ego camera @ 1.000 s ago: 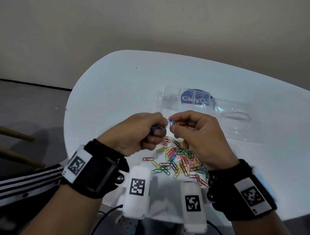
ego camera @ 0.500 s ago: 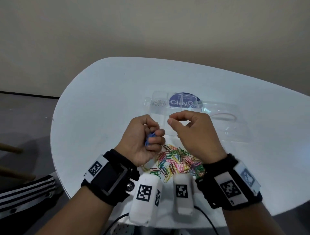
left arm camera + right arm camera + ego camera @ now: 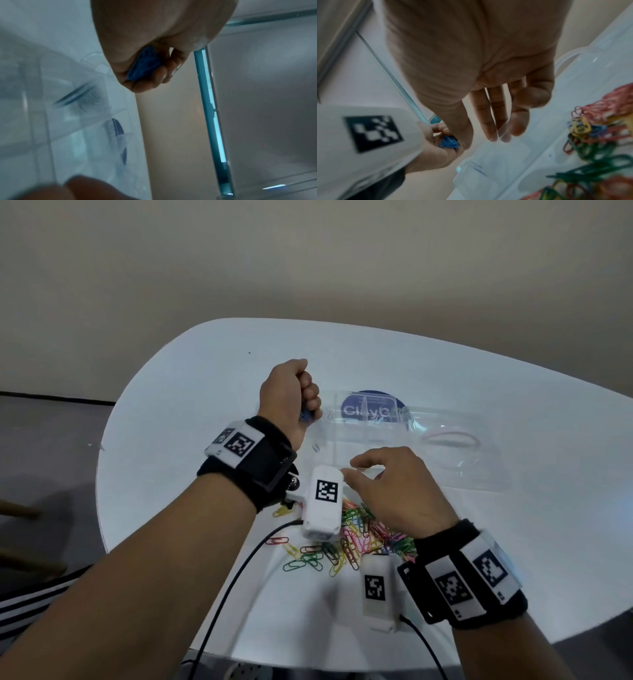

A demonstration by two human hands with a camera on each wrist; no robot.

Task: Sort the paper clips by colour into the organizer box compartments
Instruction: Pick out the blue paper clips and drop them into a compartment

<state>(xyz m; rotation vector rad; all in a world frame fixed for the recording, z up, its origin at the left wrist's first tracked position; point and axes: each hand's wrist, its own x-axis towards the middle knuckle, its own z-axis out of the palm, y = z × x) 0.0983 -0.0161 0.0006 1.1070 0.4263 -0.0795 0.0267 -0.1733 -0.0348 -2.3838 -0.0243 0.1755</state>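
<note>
A: From the head view the left hand (image 3: 291, 395) is a closed fist over the left end of the box (image 3: 370, 440), with only a sliver of blue under it.

B: The left wrist view shows more: the curled fingers (image 3: 154, 79) grip a wad of blue clips (image 3: 144, 65), and one blue clip (image 3: 75, 94) is a blurred streak in a compartment below. Whether it has landed I cannot tell.

A: And the right hand (image 3: 394, 491)?

B: Loosely spread and holding nothing, fingertips (image 3: 518, 128) touching the box's thin near wall.

A: Half a second ago both hands were together over the pile (image 3: 346, 539), the right one pinched shut. The left has since gone out to the box, and the right has opened.

B: The box is clear, glossy plastic with straight dividers and a round dark-blue label showing through. The clips are thin coated wire loops in red, green, yellow and pink, tangled on the smooth white table (image 3: 513, 525).
</note>
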